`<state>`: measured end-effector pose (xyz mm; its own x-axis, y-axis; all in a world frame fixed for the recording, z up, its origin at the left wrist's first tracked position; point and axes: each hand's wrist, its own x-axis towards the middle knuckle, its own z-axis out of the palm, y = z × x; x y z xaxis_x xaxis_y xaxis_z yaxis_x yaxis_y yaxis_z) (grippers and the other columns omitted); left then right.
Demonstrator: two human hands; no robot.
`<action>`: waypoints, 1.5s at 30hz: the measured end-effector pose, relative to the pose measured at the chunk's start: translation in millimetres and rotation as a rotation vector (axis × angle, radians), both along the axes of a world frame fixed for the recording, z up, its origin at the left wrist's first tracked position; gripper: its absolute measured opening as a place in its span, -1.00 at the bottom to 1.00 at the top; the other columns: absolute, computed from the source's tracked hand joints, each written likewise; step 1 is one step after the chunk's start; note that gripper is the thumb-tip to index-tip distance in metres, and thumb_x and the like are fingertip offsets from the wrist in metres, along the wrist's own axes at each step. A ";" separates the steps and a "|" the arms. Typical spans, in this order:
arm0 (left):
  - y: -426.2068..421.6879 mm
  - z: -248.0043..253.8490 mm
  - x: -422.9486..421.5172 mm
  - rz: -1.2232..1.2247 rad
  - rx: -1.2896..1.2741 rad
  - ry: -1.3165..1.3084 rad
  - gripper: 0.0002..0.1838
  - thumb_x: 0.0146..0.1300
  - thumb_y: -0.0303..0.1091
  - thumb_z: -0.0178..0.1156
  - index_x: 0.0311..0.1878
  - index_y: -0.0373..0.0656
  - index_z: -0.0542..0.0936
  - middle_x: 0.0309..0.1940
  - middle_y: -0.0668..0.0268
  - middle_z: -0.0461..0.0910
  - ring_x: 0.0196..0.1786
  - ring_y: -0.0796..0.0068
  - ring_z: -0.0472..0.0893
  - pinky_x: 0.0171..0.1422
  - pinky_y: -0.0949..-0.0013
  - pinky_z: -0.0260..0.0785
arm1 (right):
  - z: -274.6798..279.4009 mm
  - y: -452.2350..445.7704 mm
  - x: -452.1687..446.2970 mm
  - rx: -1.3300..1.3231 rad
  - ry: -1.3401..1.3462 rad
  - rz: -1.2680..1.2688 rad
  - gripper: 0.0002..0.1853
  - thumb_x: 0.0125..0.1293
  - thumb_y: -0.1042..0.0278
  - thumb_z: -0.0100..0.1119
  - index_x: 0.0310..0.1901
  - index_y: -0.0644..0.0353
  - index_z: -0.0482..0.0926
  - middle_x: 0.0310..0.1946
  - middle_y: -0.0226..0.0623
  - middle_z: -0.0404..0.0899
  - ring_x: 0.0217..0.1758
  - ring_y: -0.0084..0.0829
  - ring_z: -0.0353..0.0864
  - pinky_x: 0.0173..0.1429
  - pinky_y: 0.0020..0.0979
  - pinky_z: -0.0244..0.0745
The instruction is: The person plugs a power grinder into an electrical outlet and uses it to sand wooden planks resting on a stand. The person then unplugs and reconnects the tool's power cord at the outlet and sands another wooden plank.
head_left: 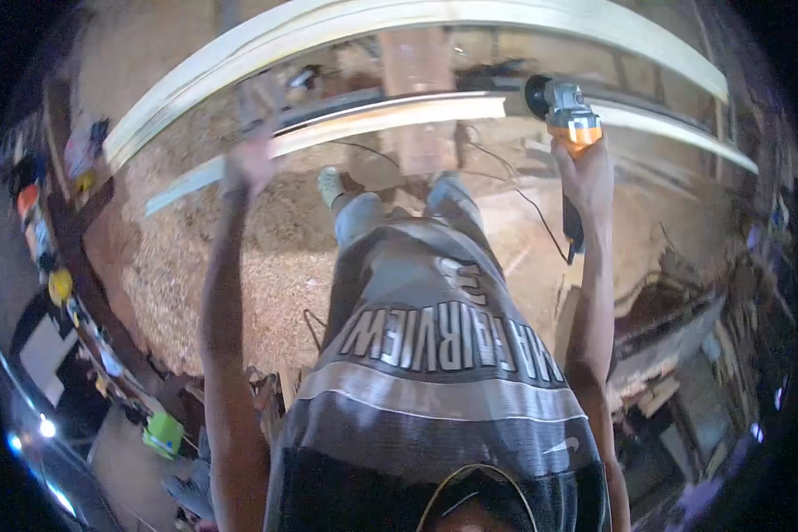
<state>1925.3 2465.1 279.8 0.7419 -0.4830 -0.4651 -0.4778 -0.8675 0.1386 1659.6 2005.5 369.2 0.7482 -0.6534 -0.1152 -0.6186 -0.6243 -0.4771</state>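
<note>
My right hand (pixel 585 173) is wrapped round an orange and grey angle grinder (pixel 576 120), held upright with its dark disc (pixel 536 96) facing left. The disc is close to the end of a pale wooden strip (pixel 408 113); whether they touch I cannot tell. My left hand (pixel 254 161) is at the strip's left part, smeared by motion, so its fingers and any grip do not show clearly. A black cord (pixel 536 211) trails from the grinder's lower end.
A long pale board (pixel 355 25) spans the far side. Beneath the strips stands a brown wooden support (pixel 421 146). Shavings (pixel 266 293) cover the floor. Scrap wood (pixel 661 395) is piled at right; a green object (pixel 162 433) sits at lower left.
</note>
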 end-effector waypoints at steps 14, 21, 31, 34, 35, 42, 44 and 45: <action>64.8 40.2 33.8 0.007 -0.223 -0.213 -0.45 0.10 -0.28 0.47 0.20 -0.03 0.57 0.10 0.17 0.63 0.14 -0.03 0.63 0.20 -0.01 0.52 | 35.6 59.9 -12.2 0.278 -0.141 -0.119 -0.57 0.30 0.30 0.38 0.11 0.33 0.51 -0.21 -0.20 0.68 -0.25 -0.42 0.68 -0.16 -0.31 0.57; 22.1 5.5 44.7 -0.194 -0.182 -0.300 -0.52 0.16 -0.32 0.41 0.17 -0.11 0.58 0.09 0.17 0.65 0.07 -0.01 0.67 0.11 0.02 0.58 | 35.7 45.7 -19.0 0.381 -0.145 -0.384 -0.49 0.26 0.23 0.40 0.12 0.38 0.52 -0.11 -0.04 0.71 -0.05 -0.24 0.72 0.05 -0.25 0.57; -53.5 -45.7 -15.6 0.271 -0.864 0.106 -0.29 -0.05 -0.42 0.59 0.25 -0.13 0.55 0.16 0.13 0.67 0.25 0.19 0.65 0.28 0.15 0.56 | 13.1 36.5 -8.9 0.034 0.050 -0.155 -0.38 0.27 0.01 0.39 0.05 0.47 0.46 -0.23 0.30 0.68 -0.08 0.31 0.70 -0.07 0.06 0.57; -34.6 -87.2 -8.2 0.221 -0.934 0.042 -0.20 -0.10 -0.46 0.64 0.30 -0.10 0.55 0.25 0.19 0.63 0.34 0.30 0.60 0.40 0.23 0.48 | -2.4 49.8 7.2 0.044 0.093 -0.148 -0.33 0.27 -0.04 0.37 0.03 0.51 0.43 -0.26 0.33 0.67 -0.10 0.31 0.69 -0.07 0.10 0.57; -39.8 -99.3 -9.9 0.240 -0.964 0.096 -0.21 -0.08 -0.44 0.65 0.31 -0.09 0.55 0.19 0.22 0.67 0.27 0.34 0.63 0.37 0.24 0.49 | -8.1 52.9 12.9 0.044 0.099 -0.162 -0.33 0.27 -0.04 0.37 0.03 0.51 0.43 -0.26 0.33 0.67 -0.10 0.31 0.69 -0.07 0.10 0.57; -94.5 -131.9 -22.0 0.317 -1.108 0.298 -0.39 0.03 -0.36 0.62 0.17 -0.13 0.60 -0.01 0.20 0.73 0.03 0.31 0.72 0.16 0.26 0.58 | -9.2 136.5 72.2 -0.021 0.171 -0.002 -0.31 0.23 -0.03 0.40 0.03 0.52 0.39 -0.34 0.27 0.67 -0.17 0.27 0.71 -0.15 0.07 0.61; -96.3 -124.6 -23.8 0.277 -1.015 0.112 -0.54 0.06 -0.34 0.59 0.02 -0.11 0.62 -0.07 0.10 0.70 0.00 0.11 0.73 0.07 0.20 0.60 | 2.8 165.4 94.1 0.027 0.223 0.067 -0.30 0.22 -0.03 0.41 0.05 0.49 0.37 -0.36 0.21 0.68 -0.21 0.21 0.73 -0.17 0.06 0.63; -95.5 -127.6 -22.3 0.283 -1.016 0.119 -0.54 0.06 -0.34 0.59 0.02 -0.11 0.62 -0.07 0.10 0.70 0.00 0.11 0.73 0.07 0.20 0.60 | 5.7 178.9 102.4 0.026 0.231 0.068 -0.30 0.22 -0.03 0.41 0.05 0.49 0.37 -0.36 0.21 0.68 -0.21 0.21 0.73 -0.17 0.06 0.63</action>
